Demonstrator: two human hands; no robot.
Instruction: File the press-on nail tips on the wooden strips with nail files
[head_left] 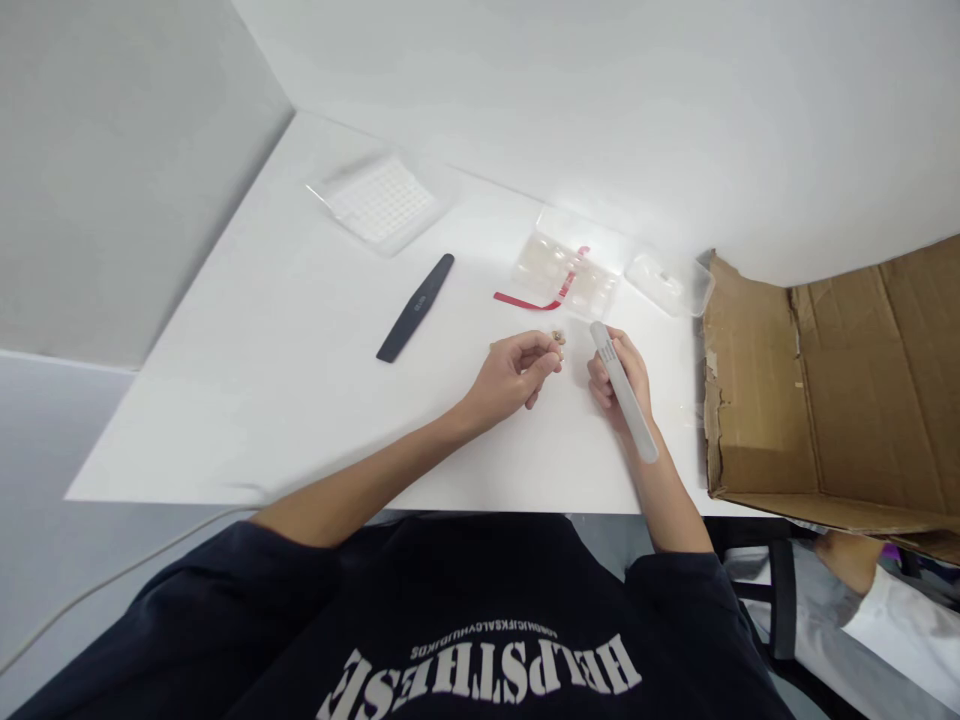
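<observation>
A light grey nail file (625, 392) with rounded ends is gripped by my right hand (622, 372), fingers curled around its upper part, the strip slanting down along the forearm. Just to the left, my left hand (517, 370) pinches a small brownish, shiny piece (558, 340) between thumb and fingers. That piece looks like a decorated false nail, but it is too small to be sure. A narrow gap separates the file from the pinched piece. Farther left on the table lies a dark grey nail file (416, 308), touched by neither hand.
Beyond my hands lie a clear plastic tray with a red strip (566, 280) and a clear plastic case (667, 280). A clear packet of white squares (386, 205) rests at the back left. An open cardboard box (757, 400) borders the right side; another person (847, 600) sits beyond.
</observation>
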